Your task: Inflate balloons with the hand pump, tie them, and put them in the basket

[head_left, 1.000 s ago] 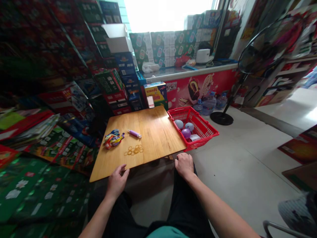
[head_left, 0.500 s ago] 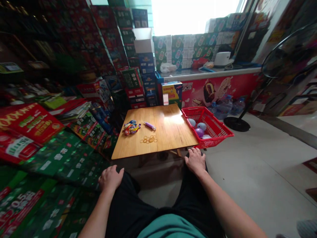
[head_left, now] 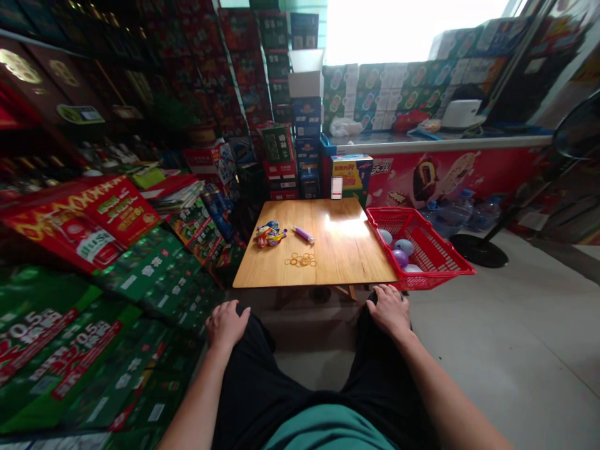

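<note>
My left hand (head_left: 227,324) rests on my left knee, fingers laid over the dark trousers and thumb apart. On the other knee lies my right hand (head_left: 389,309), its fingers stretched toward the table edge; both hands hold nothing. Before my knees stands a wooden table (head_left: 342,256). On its left half are a heap of colourful deflated balloons (head_left: 270,235), a purple balloon pump (head_left: 304,235) and a loose cluster of yellowish rubber bands (head_left: 302,260). A red basket (head_left: 445,259) at the table's right side holds several balloons, one of them purple (head_left: 400,258).
Green and red drink cartons (head_left: 140,269) are stacked close on my left. Behind the table stand a yellow box (head_left: 347,172) and blue cartons (head_left: 307,115). Water bottles (head_left: 464,209) and a standing fan's base (head_left: 479,250) are at the right.
The view has turned left, so the table, basket and hands appear farther right. Both hands stay on the knees, and the things on the table have not moved.
</note>
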Tool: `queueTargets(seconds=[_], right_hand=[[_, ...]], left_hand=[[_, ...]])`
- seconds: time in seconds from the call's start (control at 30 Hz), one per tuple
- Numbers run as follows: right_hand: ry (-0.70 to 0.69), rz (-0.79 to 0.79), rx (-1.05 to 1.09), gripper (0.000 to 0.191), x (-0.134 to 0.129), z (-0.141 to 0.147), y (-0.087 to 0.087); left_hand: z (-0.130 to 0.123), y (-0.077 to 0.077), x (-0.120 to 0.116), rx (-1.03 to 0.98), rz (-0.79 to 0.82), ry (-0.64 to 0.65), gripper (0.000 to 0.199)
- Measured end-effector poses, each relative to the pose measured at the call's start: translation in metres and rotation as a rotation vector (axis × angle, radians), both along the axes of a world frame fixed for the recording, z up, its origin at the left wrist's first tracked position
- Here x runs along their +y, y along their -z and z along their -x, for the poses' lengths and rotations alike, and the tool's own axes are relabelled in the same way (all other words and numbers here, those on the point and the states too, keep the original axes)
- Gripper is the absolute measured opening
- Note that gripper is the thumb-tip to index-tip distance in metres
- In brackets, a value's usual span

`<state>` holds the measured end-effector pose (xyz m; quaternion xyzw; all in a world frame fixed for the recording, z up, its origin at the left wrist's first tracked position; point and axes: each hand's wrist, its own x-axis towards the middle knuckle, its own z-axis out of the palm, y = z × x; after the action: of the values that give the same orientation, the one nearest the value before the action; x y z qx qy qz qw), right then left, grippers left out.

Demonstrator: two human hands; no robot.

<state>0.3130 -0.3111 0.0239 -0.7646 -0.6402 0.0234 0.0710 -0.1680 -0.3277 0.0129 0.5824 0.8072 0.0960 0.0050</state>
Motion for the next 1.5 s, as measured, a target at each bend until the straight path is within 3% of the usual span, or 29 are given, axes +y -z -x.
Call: queueTargets(seconds=[0.17,0.3,0.4,0.57,0.67,0.8,0.97,1.17,1.23,1.33,1.4,1.5], right_hand=[[-0.017,0.007,-0.019,0.048,0.011,0.005,0.000],[-0.087,-0.027,0.091,0.031,0.034,0.012,-0.003],[-0.211,-0.121,0.299,0.027,0.071,0.029,-0.010],[-0.311,-0.204,0.575,0.026,0.170,0.088,-0.030],[-0.353,-0.177,0.730,0.025,0.235,0.122,-0.038],[-0.397,-0.180,0.906,0.023,0.293,0.147,-0.020],[-0.339,-0.130,0.972,0.022,0.311,0.154,0.020],[-0.293,-0.088,1.047,0.022,0.318,0.166,0.024],[-0.259,-0.037,1.135,0.021,0.319,0.171,0.023],[-0.225,0.068,1.352,0.020,0.317,0.177,0.023],[-0.217,0.154,1.489,0.033,0.314,0.180,0.023],[-0.228,0.254,1.592,0.055,0.310,0.182,0.020]], left_hand=[[-0.007,-0.008,0.010,-0.054,-0.001,0.004,0.047],[-0.018,-0.017,0.044,-0.172,-0.002,0.054,0.036],[-0.034,-0.026,0.095,-0.254,-0.049,0.132,0.030],[-0.051,-0.035,0.217,-0.274,-0.190,0.234,0.029],[-0.048,-0.027,0.279,-0.261,-0.283,0.260,0.027],[-0.039,-0.002,0.322,-0.219,-0.351,0.250,0.026],[-0.033,0.020,0.346,-0.075,-0.359,0.246,0.019],[-0.031,0.006,0.358,-0.224,-0.522,0.271,0.011],[-0.039,0.000,0.354,-0.410,-0.542,0.298,0.010],[-0.058,-0.003,0.345,-0.930,-0.426,0.296,0.012],[-0.074,-0.001,0.337,-1.269,-0.321,0.265,0.017],[-0.097,0.003,0.324,-1.590,-0.136,0.223,0.022]])
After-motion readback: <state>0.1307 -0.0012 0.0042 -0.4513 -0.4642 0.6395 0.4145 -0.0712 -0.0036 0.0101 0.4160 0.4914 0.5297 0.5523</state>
